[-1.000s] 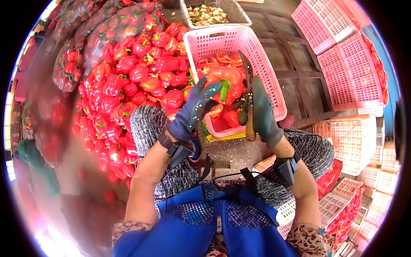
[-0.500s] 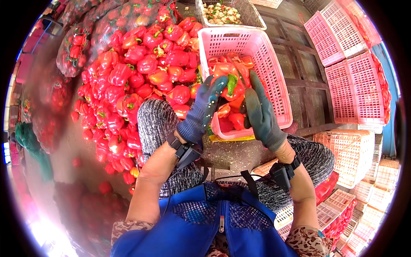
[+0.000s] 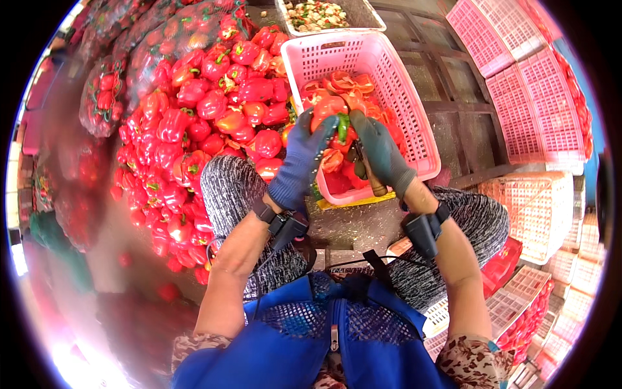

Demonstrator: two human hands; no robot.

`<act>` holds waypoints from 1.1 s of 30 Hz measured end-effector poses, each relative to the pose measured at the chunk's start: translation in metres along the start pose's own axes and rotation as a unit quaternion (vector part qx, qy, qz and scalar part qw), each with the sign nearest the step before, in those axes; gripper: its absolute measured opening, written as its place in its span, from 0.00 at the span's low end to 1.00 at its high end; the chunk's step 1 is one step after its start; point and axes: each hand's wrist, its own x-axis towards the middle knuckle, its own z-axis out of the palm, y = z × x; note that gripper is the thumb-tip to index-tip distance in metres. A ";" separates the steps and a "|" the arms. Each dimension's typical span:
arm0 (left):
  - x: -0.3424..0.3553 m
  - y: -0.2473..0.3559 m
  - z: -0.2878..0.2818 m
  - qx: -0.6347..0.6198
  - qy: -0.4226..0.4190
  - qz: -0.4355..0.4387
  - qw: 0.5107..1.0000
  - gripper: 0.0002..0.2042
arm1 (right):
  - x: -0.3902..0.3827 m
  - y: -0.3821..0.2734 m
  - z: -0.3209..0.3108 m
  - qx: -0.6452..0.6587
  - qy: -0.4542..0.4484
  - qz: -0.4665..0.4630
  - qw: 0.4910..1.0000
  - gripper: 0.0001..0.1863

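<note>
Over the near part of a pink crate (image 3: 427, 155), my gloved hands are close together. My left hand (image 3: 299, 154), in a blue glove, is closed round a red bell pepper (image 3: 329, 109). The pepper's green stem (image 3: 343, 128) points toward me, between my fingertips. In my right hand (image 3: 387, 150), in a grey-green glove, is a slim tool with a wooden handle (image 3: 376, 181), apparently a knife. Its handle sticks out below the palm, and its working end is mostly hidden by the fingers and pepper. Red pepper pieces (image 3: 350, 83) lie in the crate beneath.
Left of the crate is a heap of whole red peppers (image 3: 175, 123), with filled net sacks (image 3: 103, 97) beyond. A white tub (image 3: 379, 26) of pale and green scraps stands behind the crate. Stacked pink crates (image 3: 518, 84) and a pale crate (image 3: 534, 214) stand at right.
My right hand has turned and closed in on the stem, and the wooden handle now shows below it. The pepper stays in my left hand. The view has shifted slightly.
</note>
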 end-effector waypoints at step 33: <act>-0.020 0.001 -0.010 -0.004 -0.200 -0.017 0.980 0.28 | -0.038 -0.032 -0.018 0.057 -0.162 -0.007 0.985 0.13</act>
